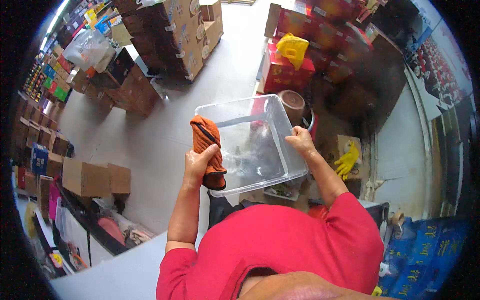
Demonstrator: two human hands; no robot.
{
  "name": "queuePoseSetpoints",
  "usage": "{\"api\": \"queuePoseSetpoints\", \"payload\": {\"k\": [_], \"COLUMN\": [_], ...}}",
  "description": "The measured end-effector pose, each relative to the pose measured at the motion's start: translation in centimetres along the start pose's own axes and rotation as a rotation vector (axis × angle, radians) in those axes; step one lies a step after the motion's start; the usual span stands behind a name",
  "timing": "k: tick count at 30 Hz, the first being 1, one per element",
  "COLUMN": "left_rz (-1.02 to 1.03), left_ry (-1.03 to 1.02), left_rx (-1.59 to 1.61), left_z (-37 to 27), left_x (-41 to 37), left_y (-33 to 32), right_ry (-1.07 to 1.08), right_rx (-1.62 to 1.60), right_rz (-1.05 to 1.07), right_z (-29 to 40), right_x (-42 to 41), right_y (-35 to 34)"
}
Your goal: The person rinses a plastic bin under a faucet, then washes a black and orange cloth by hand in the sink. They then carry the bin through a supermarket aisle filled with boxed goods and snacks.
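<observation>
Between my hands is a clear plastic bin, held up in front of my body, its inside facing me and wet-looking. My left hand grips an orange cloth with dark edging, folded into a thick bundle against the bin's left side. Whether those fingers also hold the rim is hidden by the cloth. My right hand is closed around the bin's right rim.
Stacked cartons stand ahead on the left, with more cardboard boxes lower left. Red boxes bearing a yellow cloth rise ahead right. A brown pot sits behind the bin. Yellow gloves lie right.
</observation>
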State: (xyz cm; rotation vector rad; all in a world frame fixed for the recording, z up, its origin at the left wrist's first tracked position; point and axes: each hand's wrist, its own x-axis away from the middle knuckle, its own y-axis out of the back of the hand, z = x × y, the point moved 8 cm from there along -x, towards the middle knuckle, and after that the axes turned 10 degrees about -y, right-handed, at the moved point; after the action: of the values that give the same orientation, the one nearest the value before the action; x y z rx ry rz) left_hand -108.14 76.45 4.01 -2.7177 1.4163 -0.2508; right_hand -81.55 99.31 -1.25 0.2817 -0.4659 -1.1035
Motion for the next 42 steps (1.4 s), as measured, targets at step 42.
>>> {"api": "queuePoseSetpoints", "payload": {"k": [42], "left_rz": [0.204], "left_ry": [-0.029], "left_rx": [-0.058], "left_z": [-13.3], "left_x": [-85.9], "left_y": [-0.6], "right_ry": [-0.146], "right_rx": [-0.096], "right_rz": [-0.275], "right_z": [22.4], "right_x": [-73.6], "right_y": [-7.8]}}
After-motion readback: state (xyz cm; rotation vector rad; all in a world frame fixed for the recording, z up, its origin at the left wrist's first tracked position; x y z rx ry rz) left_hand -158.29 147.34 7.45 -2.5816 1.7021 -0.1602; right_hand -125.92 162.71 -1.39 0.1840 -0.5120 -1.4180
